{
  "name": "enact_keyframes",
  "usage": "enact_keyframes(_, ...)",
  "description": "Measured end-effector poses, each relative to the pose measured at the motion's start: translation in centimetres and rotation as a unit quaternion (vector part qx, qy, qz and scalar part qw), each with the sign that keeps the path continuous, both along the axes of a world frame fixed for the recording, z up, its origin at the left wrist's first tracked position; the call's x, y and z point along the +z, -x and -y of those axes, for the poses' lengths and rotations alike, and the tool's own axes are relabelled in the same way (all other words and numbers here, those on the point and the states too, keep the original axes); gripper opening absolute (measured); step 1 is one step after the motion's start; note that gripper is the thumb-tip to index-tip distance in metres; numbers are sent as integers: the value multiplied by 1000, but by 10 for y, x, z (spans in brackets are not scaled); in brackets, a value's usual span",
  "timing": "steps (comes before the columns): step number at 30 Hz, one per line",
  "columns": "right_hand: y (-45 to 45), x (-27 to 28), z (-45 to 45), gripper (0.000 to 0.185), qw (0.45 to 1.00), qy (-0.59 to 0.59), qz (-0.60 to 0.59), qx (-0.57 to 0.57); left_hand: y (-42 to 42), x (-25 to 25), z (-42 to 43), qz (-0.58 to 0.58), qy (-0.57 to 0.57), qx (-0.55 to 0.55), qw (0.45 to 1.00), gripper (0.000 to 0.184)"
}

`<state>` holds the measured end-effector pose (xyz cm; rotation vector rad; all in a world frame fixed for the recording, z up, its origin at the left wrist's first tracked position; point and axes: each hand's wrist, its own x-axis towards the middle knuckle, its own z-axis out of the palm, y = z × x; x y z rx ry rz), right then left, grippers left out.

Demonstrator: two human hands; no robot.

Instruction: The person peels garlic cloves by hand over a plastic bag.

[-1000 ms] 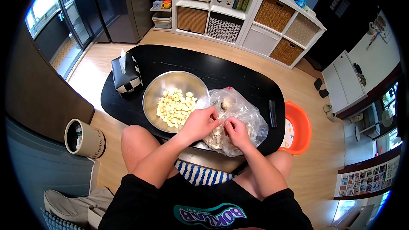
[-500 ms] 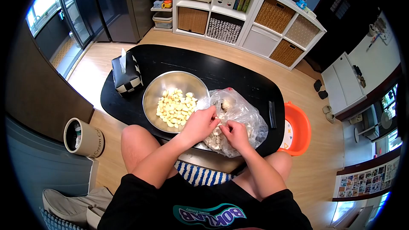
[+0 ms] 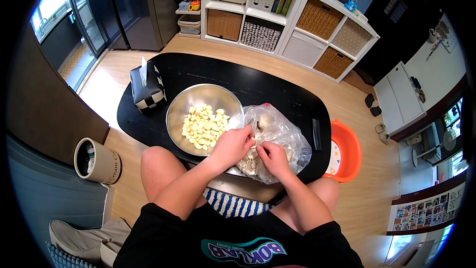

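Note:
Over a clear plastic bag (image 3: 292, 136), my left hand (image 3: 234, 146) and my right hand (image 3: 274, 159) meet with fingertips pinched close together. Between them is a small pale garlic clove, mostly hidden by the fingers. Inside the open bag lie papery garlic skins (image 3: 253, 165), and a whole garlic bulb (image 3: 264, 122) shows near its top. Just left of the bag stands a wide steel bowl (image 3: 179, 100), touching or nearly touching it. Many peeled garlic cloves (image 3: 203, 126) are heaped in the bowl, beside my left hand.
The black oval table (image 3: 277, 92) carries a checkered tissue box (image 3: 148, 89) at the left and a dark narrow strip-like object (image 3: 316, 134) at the right. An orange tub (image 3: 351, 144) stands on the floor beyond. A cream bin (image 3: 105, 163) is at lower left.
Both hands stay in nearly the same place over the bag, with only slight movement of the fingers. The bowl and bag have not visibly moved.

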<state>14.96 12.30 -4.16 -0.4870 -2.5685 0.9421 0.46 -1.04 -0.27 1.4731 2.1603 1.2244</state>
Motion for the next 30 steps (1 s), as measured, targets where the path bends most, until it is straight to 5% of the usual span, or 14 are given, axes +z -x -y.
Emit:
enact_keyframes(8,1,-2,3,16,992,105,-65,20,1,0,0,-10,14,-3,1000,15)
enact_keyframes(30,0,8,7,15,994,68,-79,24,-2,5,1,-12,34,-15,999,17)
